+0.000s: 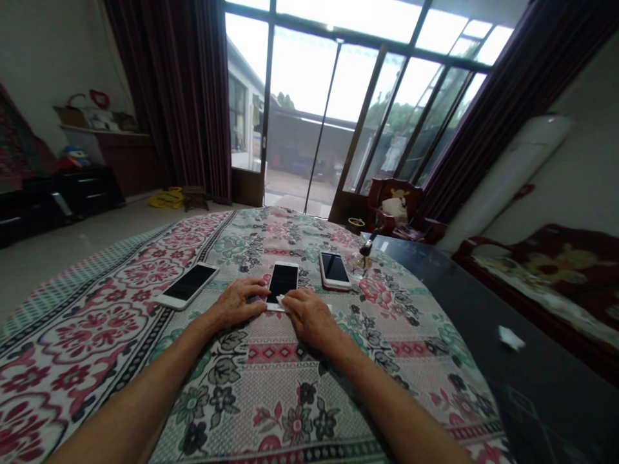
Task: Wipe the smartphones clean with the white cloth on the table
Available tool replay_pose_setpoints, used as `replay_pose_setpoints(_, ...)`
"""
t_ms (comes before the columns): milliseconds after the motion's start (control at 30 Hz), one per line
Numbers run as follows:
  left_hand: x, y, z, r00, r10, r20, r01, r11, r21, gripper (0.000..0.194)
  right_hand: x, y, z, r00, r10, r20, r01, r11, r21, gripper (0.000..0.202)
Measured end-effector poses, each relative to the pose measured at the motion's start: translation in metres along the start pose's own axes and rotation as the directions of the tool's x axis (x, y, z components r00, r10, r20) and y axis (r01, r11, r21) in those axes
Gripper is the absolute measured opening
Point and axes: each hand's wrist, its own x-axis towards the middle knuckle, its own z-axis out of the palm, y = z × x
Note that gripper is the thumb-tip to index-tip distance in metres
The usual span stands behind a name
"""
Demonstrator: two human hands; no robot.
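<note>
Three white phones with dark screens lie face up in a row on a flowered cloth. The middle phone is right in front of me. My left hand rests on the cloth with its fingertips against that phone's lower left edge. My right hand lies beside the phone's lower right corner, fingers curled over a small white piece at the phone's bottom end. The left phone and the right phone lie untouched.
A small dark tool on a clear stand sits past the right phone. A dark glossy table with a white scrap on it adjoins on the right. Beyond stand a red chair, sliding glass doors and curtains.
</note>
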Motion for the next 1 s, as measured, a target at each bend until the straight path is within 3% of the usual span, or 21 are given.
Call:
replay_pose_setpoints(200,0.000,0.002,-0.002,0.999,0.023,0.022,-0.024,0.999,0.032,0.029,0.005,0.016,-0.003,0.992,0.129,-0.009,-0.129,0.990,-0.061,0.026)
replay_pose_setpoints(533,0.001,0.000,-0.002,0.999,0.038,0.034,-0.041,0.996,0.077,0.040,0.017,-0.006,0.002,0.995,-0.026,0.093,0.035,0.995,-0.091,0.026)
replay_pose_setpoints(767,0.000,-0.001,0.001,0.999,-0.019,0.050,0.013,0.992,0.126,0.045,0.023,-0.005,0.011,0.992,-0.085,0.096,0.091,0.994,-0.062,0.027)
replay_pose_setpoints(1000,0.001,-0.002,0.001,0.998,-0.015,0.058,0.007,0.991,0.136,0.044,0.020,0.000,0.002,0.989,-0.091,0.120,0.099,0.993,-0.064,0.023)
